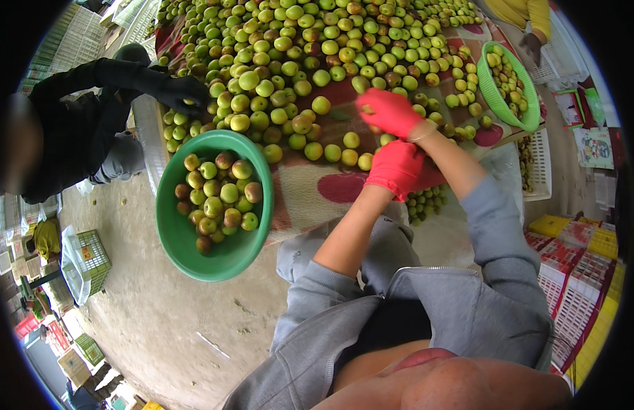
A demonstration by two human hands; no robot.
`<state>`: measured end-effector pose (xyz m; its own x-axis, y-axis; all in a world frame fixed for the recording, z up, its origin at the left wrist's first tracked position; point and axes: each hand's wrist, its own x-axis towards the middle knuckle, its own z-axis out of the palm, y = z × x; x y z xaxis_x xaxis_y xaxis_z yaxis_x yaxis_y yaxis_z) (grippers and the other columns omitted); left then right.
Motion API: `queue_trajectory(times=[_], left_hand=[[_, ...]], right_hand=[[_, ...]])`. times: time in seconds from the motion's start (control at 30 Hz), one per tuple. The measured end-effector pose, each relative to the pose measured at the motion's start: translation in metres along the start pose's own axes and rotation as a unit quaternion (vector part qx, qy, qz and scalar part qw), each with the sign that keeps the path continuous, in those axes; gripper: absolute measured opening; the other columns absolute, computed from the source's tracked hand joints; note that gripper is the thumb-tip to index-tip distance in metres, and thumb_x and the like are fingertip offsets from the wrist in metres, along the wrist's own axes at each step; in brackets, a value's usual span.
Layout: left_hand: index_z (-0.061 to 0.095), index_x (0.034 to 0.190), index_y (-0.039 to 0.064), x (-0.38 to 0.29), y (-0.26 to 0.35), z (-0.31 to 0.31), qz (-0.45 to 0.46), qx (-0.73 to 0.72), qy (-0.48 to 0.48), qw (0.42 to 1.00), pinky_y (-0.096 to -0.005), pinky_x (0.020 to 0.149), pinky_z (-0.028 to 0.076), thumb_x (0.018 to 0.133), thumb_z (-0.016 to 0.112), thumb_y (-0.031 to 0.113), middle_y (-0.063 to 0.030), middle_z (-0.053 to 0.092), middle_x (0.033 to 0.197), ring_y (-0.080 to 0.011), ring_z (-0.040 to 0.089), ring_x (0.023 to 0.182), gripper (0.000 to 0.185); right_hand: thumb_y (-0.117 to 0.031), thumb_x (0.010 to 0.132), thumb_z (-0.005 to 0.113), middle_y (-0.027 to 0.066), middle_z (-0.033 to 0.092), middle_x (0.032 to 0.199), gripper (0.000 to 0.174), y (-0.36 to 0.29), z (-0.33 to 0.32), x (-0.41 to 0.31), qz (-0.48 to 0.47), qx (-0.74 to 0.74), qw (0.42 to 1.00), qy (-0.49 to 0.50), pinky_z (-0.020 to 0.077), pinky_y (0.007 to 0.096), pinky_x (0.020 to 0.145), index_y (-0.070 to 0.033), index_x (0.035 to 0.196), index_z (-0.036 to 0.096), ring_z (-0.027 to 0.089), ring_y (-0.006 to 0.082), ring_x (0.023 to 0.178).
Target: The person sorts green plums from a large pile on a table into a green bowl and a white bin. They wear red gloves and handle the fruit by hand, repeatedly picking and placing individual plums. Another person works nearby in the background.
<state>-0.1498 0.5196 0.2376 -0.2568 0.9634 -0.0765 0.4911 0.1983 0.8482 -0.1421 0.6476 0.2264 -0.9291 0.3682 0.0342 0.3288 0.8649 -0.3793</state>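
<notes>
Round green and reddish-brown fruits (248,80), which look like jujubes, cover much of the patterned cloth (301,197) on the table before me. My right hand (390,111), in a red glove, is over the near edge of the pile. Its fingers are curled and blurred around a yellowish-green fruit (368,109). Beneath my right wrist, my left hand (398,166), also in a red glove, points right at the table's near edge. My right forearm hides part of its fingers, so I cannot tell what they hold. Smaller fruits (426,204) lie just below it, in clear plastic.
A green basin (214,271) with fruits stands at the table's near left corner. At the right corner is a light-green basket (531,115) of fruits. A person in black sleeves (127,77) reaches in from the left; a yellow sleeve (538,18) shows at upper right. Stacked crates (573,277) stand right.
</notes>
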Motion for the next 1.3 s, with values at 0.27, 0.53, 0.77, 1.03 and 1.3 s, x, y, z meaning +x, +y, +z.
queue_trajectory(times=[0.27,0.53,0.77,1.03,1.3], left_hand=[[0.056,0.121,0.012,0.006,-0.030,-0.069,-0.120,0.192,0.462,0.857,-0.0542,0.104,0.028,0.078,0.067,0.035,-0.0116,0.054,0.128,-0.0400,0.039,0.125,0.049],[0.037,0.139,0.000,0.010,-0.051,-0.011,-0.120,0.129,0.310,0.934,-0.0518,0.113,0.024,0.079,0.068,0.035,-0.0274,0.033,0.145,-0.0490,0.028,0.134,0.076],[0.039,0.142,0.005,0.009,-0.018,0.032,-0.006,0.143,0.183,0.973,-0.0572,0.110,0.025,0.077,0.070,0.031,-0.0218,0.028,0.150,-0.0497,0.025,0.135,0.077],[0.042,0.141,0.010,0.010,-0.010,0.032,-0.020,0.105,0.189,0.976,-0.0596,0.111,0.020,0.076,0.071,0.028,-0.0219,0.034,0.146,-0.0466,0.022,0.138,0.073],[0.043,0.139,0.008,-0.001,-0.006,0.020,-0.016,0.093,0.171,0.981,-0.0576,0.112,0.021,0.075,0.072,0.026,-0.0204,0.035,0.146,-0.0462,0.022,0.138,0.072]], right_hand=[[-0.037,0.095,0.056,0.0118,0.062,0.112,0.045,0.265,-0.104,-0.291,0.277,0.436,0.726,0.453,0.0512,0.0313,0.077,-0.006,0.127,0.049,0.059,0.0204,0.098],[-0.020,0.094,0.059,0.0122,0.062,0.115,0.044,0.148,-0.103,-0.155,0.298,0.375,0.770,0.422,0.0476,0.0338,0.091,-0.002,0.134,0.050,0.061,0.0260,0.108],[-0.019,0.093,0.052,0.0167,0.063,0.116,0.028,0.132,-0.044,0.065,0.153,0.081,0.966,0.192,0.0470,0.0401,0.091,-0.007,0.114,0.065,0.059,0.0350,0.107],[-0.018,0.083,0.066,0.0191,0.063,0.115,0.044,0.132,-0.035,0.100,0.213,-0.066,0.974,-0.034,0.0476,0.0435,0.091,-0.005,0.124,0.055,0.058,0.0373,0.109],[-0.020,0.087,0.053,0.0145,0.068,0.095,0.022,0.030,-0.056,0.099,0.148,-0.213,0.965,0.030,0.0522,0.0448,0.077,-0.013,0.098,0.070,0.065,0.0335,0.091]])
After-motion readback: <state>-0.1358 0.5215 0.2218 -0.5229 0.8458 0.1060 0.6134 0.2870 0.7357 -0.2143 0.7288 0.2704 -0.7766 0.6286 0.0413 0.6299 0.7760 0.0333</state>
